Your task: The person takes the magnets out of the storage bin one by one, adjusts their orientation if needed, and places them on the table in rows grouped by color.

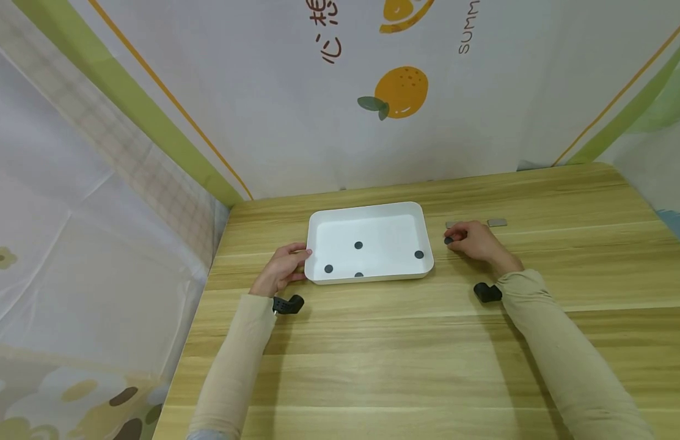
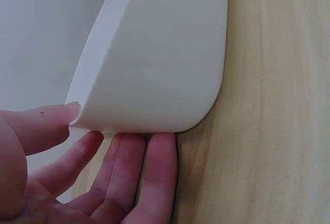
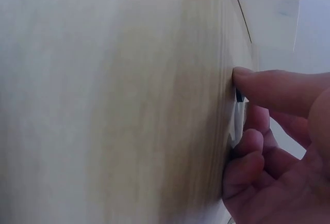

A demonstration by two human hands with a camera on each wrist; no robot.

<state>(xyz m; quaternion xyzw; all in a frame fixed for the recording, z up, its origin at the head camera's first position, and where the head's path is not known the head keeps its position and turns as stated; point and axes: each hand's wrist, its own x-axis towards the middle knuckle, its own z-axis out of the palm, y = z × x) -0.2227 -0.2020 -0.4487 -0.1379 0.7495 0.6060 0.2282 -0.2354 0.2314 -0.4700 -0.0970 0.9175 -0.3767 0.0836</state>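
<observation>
A white tray (image 1: 367,209) lies on the wooden table (image 1: 405,354) with several dark round discs in it, such as one (image 1: 358,245) near its middle and one (image 1: 419,254) at its right. My left hand (image 1: 281,269) grips the tray's near left corner. In the left wrist view the thumb lies on the rim of the tray (image 2: 165,69) and the fingers (image 2: 154,172) sit under its wall. Just right of the tray, my right hand (image 1: 474,239) pinches another dark disc (image 1: 448,240) at the table's surface. That disc (image 3: 239,96) shows as a dark sliver between fingertips in the right wrist view.
A flat grey rectangular piece (image 1: 496,222) lies on the table just behind my right hand, and a second one (image 1: 452,224) peeks out by its fingers. Printed fabric walls close in the back and the left side. Bare wood stretches toward me.
</observation>
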